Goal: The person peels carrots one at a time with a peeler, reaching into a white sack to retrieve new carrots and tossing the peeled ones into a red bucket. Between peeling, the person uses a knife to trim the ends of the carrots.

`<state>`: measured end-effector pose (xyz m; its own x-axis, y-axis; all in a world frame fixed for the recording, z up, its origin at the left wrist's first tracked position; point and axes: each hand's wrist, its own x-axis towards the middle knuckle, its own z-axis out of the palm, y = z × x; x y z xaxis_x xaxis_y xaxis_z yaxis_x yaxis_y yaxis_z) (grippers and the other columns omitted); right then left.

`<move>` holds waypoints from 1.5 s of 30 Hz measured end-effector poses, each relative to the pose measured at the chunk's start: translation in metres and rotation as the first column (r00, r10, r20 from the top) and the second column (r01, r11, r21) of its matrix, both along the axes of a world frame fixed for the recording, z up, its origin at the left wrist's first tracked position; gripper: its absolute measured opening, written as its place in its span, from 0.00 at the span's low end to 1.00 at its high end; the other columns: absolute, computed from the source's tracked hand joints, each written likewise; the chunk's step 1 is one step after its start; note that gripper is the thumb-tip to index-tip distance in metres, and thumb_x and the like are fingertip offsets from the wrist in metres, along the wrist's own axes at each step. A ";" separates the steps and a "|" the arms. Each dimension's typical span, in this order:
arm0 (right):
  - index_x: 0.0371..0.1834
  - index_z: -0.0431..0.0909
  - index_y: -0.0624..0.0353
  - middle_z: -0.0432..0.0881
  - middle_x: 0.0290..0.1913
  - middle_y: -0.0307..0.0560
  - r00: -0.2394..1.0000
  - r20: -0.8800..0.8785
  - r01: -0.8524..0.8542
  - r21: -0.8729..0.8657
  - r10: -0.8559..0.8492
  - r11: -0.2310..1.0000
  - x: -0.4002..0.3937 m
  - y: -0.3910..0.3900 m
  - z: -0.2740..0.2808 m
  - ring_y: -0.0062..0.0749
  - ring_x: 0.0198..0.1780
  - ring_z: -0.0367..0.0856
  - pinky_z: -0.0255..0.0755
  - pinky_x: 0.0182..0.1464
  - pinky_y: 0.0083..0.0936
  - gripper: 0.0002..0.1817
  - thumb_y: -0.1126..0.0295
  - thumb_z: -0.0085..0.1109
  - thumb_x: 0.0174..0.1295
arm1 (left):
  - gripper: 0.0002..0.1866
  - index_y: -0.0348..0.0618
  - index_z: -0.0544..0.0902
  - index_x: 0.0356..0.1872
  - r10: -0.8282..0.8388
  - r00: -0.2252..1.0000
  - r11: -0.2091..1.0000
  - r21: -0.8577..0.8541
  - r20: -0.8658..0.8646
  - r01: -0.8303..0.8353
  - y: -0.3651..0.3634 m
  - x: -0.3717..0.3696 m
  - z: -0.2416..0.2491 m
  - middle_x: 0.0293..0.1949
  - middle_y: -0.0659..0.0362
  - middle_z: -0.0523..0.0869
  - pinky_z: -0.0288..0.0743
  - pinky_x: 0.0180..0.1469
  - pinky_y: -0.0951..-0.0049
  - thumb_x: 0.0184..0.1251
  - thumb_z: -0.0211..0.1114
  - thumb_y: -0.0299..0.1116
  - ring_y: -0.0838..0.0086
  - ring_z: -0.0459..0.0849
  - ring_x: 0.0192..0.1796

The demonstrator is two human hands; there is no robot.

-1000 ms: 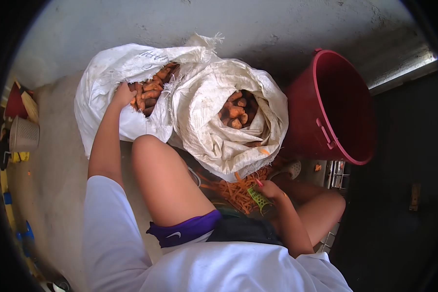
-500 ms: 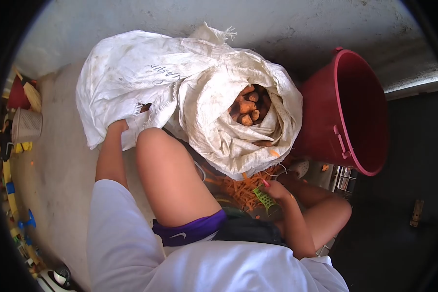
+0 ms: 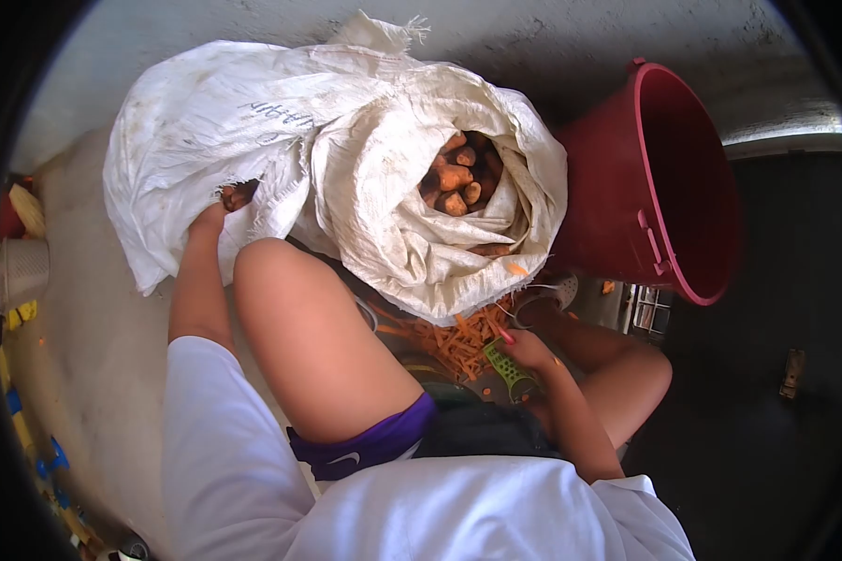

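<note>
Both hands are busy and well apart: my left hand [image 3: 208, 220] is at the ragged opening of the left sack [image 3: 192, 122], beside the carrots [image 3: 239, 194] that show there, left of centre in the frame. Its fingers are hidden by the cloth, so I can't tell whether they are spread or closed on anything. My right hand [image 3: 529, 351], right of centre and lower down, has its fingers curled round a green tool [image 3: 507, 369] full of small holes. Something pinkish red shows at those fingers, too small to make out.

Just past the tool lies a heap of orange peelings [image 3: 454, 349]. Above the heap, the right sack [image 3: 370, 196] stands with its rim rolled open and more carrots [image 3: 455, 178] inside, some with blunt ends. It touches the left sack, which slumps across the upper left with dark writing on it.

A big dark red bucket [image 3: 599, 187] leans at the upper right, close to the right sack, its mouth turned to the right. My bent leg [image 3: 309, 346] comes up between my hands. Behind the sacks is a grey wall [image 3: 505, 37], and a pale basket [image 3: 24, 269] sits at the far left on the floor [image 3: 94, 280].
</note>
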<state>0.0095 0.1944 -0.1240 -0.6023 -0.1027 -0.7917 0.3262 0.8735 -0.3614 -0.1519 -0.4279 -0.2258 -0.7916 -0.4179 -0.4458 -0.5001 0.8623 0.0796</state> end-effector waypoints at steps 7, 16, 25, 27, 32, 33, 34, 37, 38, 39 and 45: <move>0.31 0.75 0.59 0.77 0.30 0.56 0.996 0.044 -0.079 0.110 0.075 0.991 0.005 0.001 -0.001 0.48 0.35 0.76 0.67 0.38 0.37 0.16 0.58 0.54 0.47 | 0.20 0.40 0.73 0.46 0.004 0.998 0.986 -0.168 0.069 0.007 0.026 0.008 0.001 0.46 0.49 0.77 0.62 0.54 0.65 0.61 0.45 0.43 0.60 0.74 0.50; 0.31 0.75 0.60 0.77 0.30 0.57 0.997 -0.012 -0.081 0.102 0.083 0.991 -0.007 -0.014 0.019 0.49 0.36 0.75 0.67 0.39 0.36 0.16 0.58 0.53 0.47 | 0.21 0.38 0.72 0.46 -0.190 0.977 0.940 0.269 -0.095 0.209 0.039 0.021 0.077 0.37 0.52 0.81 0.70 0.40 0.70 0.57 0.53 0.44 0.64 0.79 0.34; 0.30 0.74 0.61 0.74 0.23 0.42 1.000 -0.017 0.008 -0.288 -0.014 0.958 -0.012 0.002 0.061 0.28 0.27 0.72 0.65 0.33 0.24 0.12 0.62 0.53 0.52 | 0.21 0.40 0.71 0.43 0.350 0.937 -0.202 0.977 0.001 0.074 0.207 0.075 0.274 0.31 0.58 0.77 0.71 0.28 0.72 0.61 0.48 0.49 0.74 0.76 0.30; 0.32 0.73 0.60 0.72 0.24 0.35 0.979 -0.001 0.170 -0.534 -0.201 0.829 -0.012 0.007 0.083 0.19 0.27 0.68 0.63 0.32 0.19 0.11 0.63 0.53 0.55 | 0.25 0.42 0.71 0.41 0.268 0.955 -0.418 0.908 0.129 -0.005 0.247 0.082 0.282 0.29 0.58 0.76 0.69 0.26 0.74 0.62 0.41 0.55 0.74 0.75 0.28; 0.35 0.71 0.60 0.70 0.27 0.33 0.476 -0.165 0.318 -0.884 -0.864 0.344 -0.022 0.007 0.126 0.16 0.29 0.67 0.63 0.33 0.15 0.11 0.63 0.50 0.58 | 0.21 0.39 0.71 0.40 0.133 0.945 -0.603 0.781 0.298 -0.162 0.364 0.102 0.277 0.30 0.54 0.77 0.72 0.31 0.67 0.63 0.45 0.49 0.69 0.77 0.30; 0.35 0.71 0.61 0.71 0.28 0.33 0.278 -0.019 0.351 -0.929 -0.960 0.119 -0.028 0.008 0.132 0.16 0.29 0.67 0.63 0.33 0.15 0.11 0.64 0.49 0.59 | 0.21 0.39 0.71 0.40 0.052 0.949 -0.613 0.760 0.311 -0.215 0.383 0.106 0.273 0.30 0.55 0.77 0.71 0.31 0.68 0.63 0.45 0.50 0.69 0.77 0.31; 0.35 0.71 0.61 0.71 0.27 0.33 0.185 0.015 0.350 -0.935 -0.983 0.052 -0.029 0.004 0.152 0.16 0.27 0.67 0.63 0.32 0.15 0.11 0.64 0.48 0.59 | 0.21 0.40 0.72 0.40 -0.044 0.946 -0.621 0.733 0.322 -0.278 0.401 0.111 0.271 0.31 0.56 0.77 0.71 0.31 0.69 0.63 0.45 0.50 0.70 0.77 0.31; 0.32 0.71 0.60 0.69 0.22 0.31 0.072 0.015 0.308 -0.951 -0.997 0.008 -0.020 -0.013 0.200 0.14 0.22 0.64 0.60 0.25 0.14 0.11 0.64 0.46 0.61 | 0.21 0.42 0.72 0.41 -0.134 0.928 -0.548 0.755 0.347 -0.361 0.450 0.127 0.259 0.31 0.58 0.77 0.70 0.30 0.71 0.63 0.45 0.50 0.71 0.76 0.32; 0.31 0.71 0.60 0.68 0.21 0.31 0.091 -0.043 0.274 -0.959 -0.995 0.066 -0.014 -0.022 0.212 0.13 0.21 0.63 0.59 0.24 0.14 0.10 0.64 0.46 0.61 | 0.20 0.43 0.72 0.41 -0.106 0.938 -0.534 0.777 0.331 -0.335 0.464 0.134 0.259 0.31 0.59 0.77 0.70 0.30 0.72 0.63 0.44 0.49 0.72 0.76 0.32; 0.29 0.71 0.60 0.68 0.20 0.31 0.111 -0.101 0.238 -0.963 -0.989 0.125 -0.010 -0.027 0.219 0.13 0.21 0.63 0.59 0.23 0.13 0.10 0.65 0.46 0.61 | 0.18 0.44 0.72 0.42 -0.081 0.928 -0.505 0.787 0.365 -0.354 0.476 0.141 0.265 0.33 0.59 0.78 0.72 0.29 0.72 0.64 0.44 0.46 0.71 0.77 0.32; 0.27 0.71 0.61 0.68 0.19 0.31 0.140 -0.344 0.226 -0.902 -0.928 0.368 -0.001 -0.024 0.193 0.12 0.21 0.62 0.59 0.23 0.15 0.10 0.67 0.48 0.61 | 0.17 0.43 0.71 0.44 -0.196 0.869 -0.605 0.642 0.454 -0.471 0.497 0.158 0.236 0.35 0.56 0.79 0.75 0.31 0.67 0.65 0.39 0.42 0.68 0.79 0.34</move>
<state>0.0086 0.1702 0.0686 -0.8705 0.4833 0.0928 -0.1051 0.0016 -0.9945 0.0060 0.0691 0.0103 -0.5575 0.7518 -0.3522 -0.8293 -0.4852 0.2770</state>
